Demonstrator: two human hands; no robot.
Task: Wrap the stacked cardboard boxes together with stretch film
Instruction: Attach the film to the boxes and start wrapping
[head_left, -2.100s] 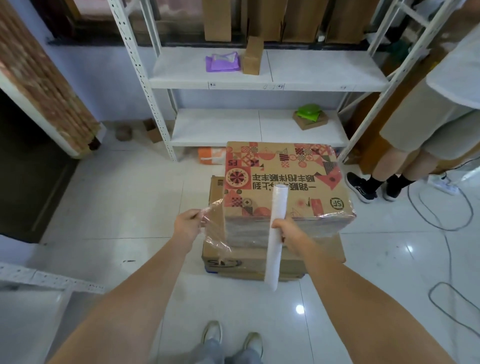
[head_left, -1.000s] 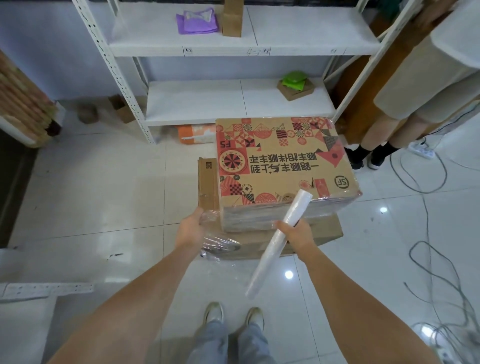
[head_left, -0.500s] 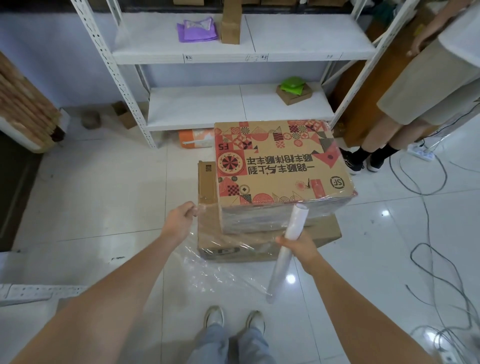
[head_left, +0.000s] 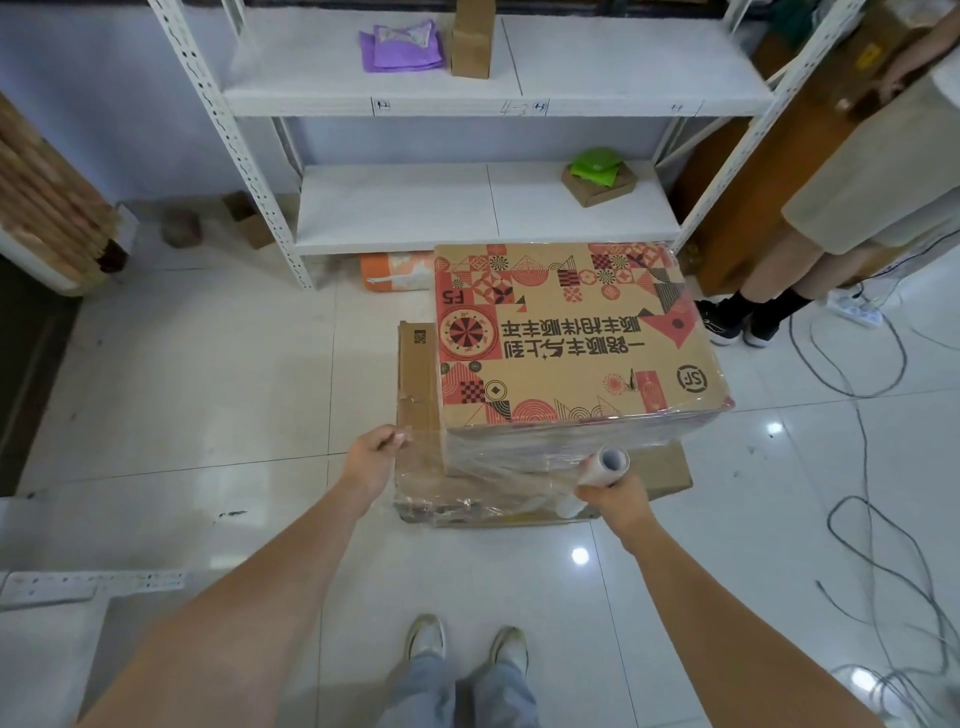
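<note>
Roll (head_left: 602, 475) now tipped endways in right hand (head_left: 615, 496); film (head_left: 498, 478) clings across boxes (head_left: 566, 358)

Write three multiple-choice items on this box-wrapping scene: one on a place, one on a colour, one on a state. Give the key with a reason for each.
1. Where is the green packet?
A. on the lower shelf, on a small box
B. on the floor by the cables
C. on the printed box

2. What colour is the folded cloth on the upper shelf?
A. orange
B. purple
C. green

3. What is the right hand doing?
A. hanging free
B. resting flat on the box top
C. holding the film roll

Key:
1 A: the green packet lies on a small box on the lower shelf.
2 B: the cloth is purple.
3 C: the right hand has its grip closed around the film roll at the near side of the printed box, while the left hand pinches the film end.
</note>
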